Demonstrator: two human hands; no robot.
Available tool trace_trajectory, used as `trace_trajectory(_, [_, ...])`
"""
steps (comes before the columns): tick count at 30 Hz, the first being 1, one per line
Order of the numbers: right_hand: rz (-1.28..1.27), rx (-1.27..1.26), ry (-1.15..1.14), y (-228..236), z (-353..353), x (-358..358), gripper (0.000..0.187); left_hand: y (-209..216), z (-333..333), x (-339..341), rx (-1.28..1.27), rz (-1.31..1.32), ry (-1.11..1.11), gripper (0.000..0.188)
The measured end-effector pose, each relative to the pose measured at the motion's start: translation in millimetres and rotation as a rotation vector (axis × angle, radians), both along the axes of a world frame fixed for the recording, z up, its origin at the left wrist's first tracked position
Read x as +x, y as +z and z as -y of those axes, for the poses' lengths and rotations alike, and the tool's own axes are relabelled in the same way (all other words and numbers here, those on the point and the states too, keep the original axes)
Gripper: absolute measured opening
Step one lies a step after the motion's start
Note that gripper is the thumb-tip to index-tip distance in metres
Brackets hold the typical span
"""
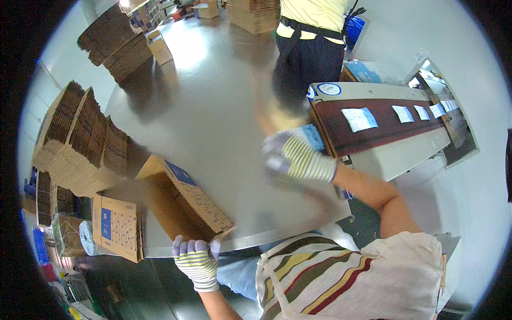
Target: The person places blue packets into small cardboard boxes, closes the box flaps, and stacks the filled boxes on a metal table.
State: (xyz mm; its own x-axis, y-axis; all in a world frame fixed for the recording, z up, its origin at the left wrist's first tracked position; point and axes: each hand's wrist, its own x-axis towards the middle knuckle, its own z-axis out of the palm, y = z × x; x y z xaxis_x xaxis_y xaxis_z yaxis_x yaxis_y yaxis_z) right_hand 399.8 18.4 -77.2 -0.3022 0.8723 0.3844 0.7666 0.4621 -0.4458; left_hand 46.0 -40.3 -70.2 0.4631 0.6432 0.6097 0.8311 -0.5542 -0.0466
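My left hand (194,264), in a striped knit glove, hooks its fingers over the near edge of an open cardboard box (200,200) on the metal table. The box lies tilted toward me, its brown inside showing. My right hand (300,157), also gloved, is smeared by motion above the table, close to the end of the conveyor. Its fingers are too blurred to read. Just behind it lies a blue-and-white packet (313,137) by the belt's end, partly covered. A co-worker's blurred arm (264,109) reaches down nearby.
A dark red conveyor belt (384,114) carries several packets at right. Stacks of flattened cartons (85,144) line the table's left side, with folded boxes (117,226) near me. A co-worker (312,48) stands across the table (213,101). Another small carton (159,47) is farther back.
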Motion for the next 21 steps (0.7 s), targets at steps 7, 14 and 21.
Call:
trace_trajectory(7, [0.938,-0.408,-0.827,24,5,295,0.024,1,-2,4,-0.006,0.012,-0.013,0.038])
trace_trajectory(14, [1.007,-0.641,-0.719,22,31,345,0.039,2,2,-2,-0.022,0.036,0.016,0.037])
trace_trajectory(21, [0.806,-0.672,-0.158,43,-38,252,0.038,3,2,-3,-0.006,0.05,0.023,0.036])
